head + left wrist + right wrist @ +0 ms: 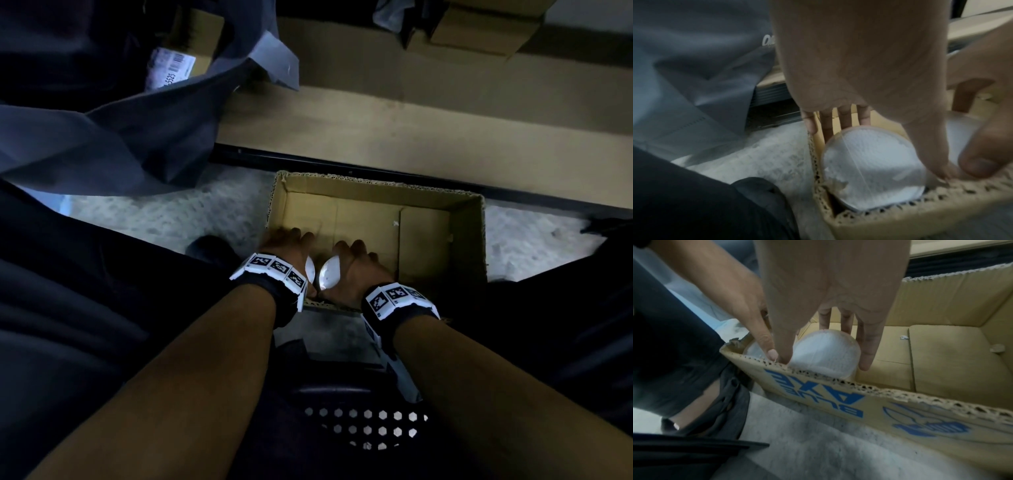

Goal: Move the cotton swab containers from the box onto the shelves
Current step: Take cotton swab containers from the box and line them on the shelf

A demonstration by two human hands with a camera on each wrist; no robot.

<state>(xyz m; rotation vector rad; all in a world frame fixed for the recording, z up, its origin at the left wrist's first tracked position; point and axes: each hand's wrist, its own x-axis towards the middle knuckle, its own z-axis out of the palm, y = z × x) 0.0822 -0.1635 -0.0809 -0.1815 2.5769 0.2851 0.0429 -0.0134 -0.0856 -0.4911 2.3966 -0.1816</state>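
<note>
An open cardboard box stands on the floor below the wooden shelves. Two round clear cotton swab containers stand side by side in its near left corner. My left hand reaches down over the left container. In the left wrist view its fingers are behind that container and its thumb is on the near side. My right hand grips the right container the same way, with fingers behind the container and the thumb beside it. The rest of the box floor is bare.
Dark grey cloth hangs over the shelf at the left. Brown cartons sit on the upper shelf. A dark perforated stool is under my forearms. My dark trouser legs flank the box on the pale floor.
</note>
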